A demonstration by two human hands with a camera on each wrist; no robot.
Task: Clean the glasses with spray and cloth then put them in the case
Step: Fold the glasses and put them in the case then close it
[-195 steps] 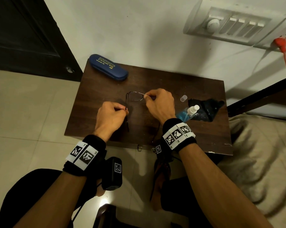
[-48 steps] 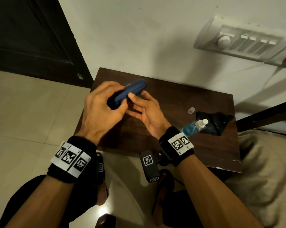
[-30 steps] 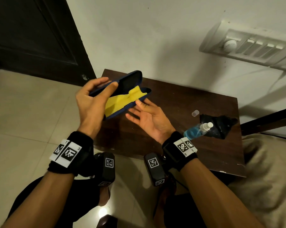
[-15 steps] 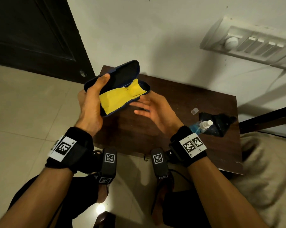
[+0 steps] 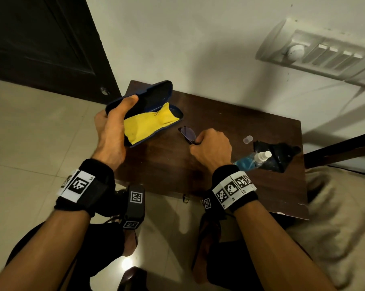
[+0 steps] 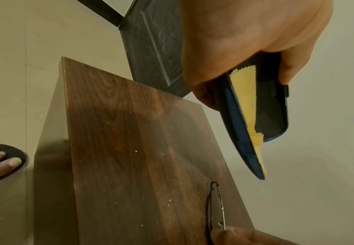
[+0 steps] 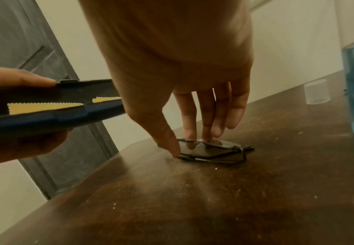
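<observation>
My left hand (image 5: 116,111) grips the open blue glasses case (image 5: 156,95) above the table's far left corner, thumb on the lid. A yellow cloth (image 5: 148,124) lies inside the case (image 6: 237,126). The folded glasses (image 5: 188,133) lie on the dark wooden table (image 5: 230,122), just right of the case. My right hand (image 5: 198,141) is down on them. In the right wrist view its thumb and fingers (image 7: 189,142) pinch the glasses (image 7: 209,152) at their near end. From the left wrist camera the glasses (image 6: 215,207) show edge-on below the case.
A spray bottle of blue liquid (image 5: 250,160) lies right of my right hand, beside a crumpled black cloth (image 5: 276,154) and a small clear cap (image 5: 248,139). A white wall runs behind the table, a dark door (image 5: 41,38) at left, bedding (image 5: 334,217) at right.
My right hand has dropped from beside the open case down onto the glasses on the table. The left hand still holds the case open, a little lower.
</observation>
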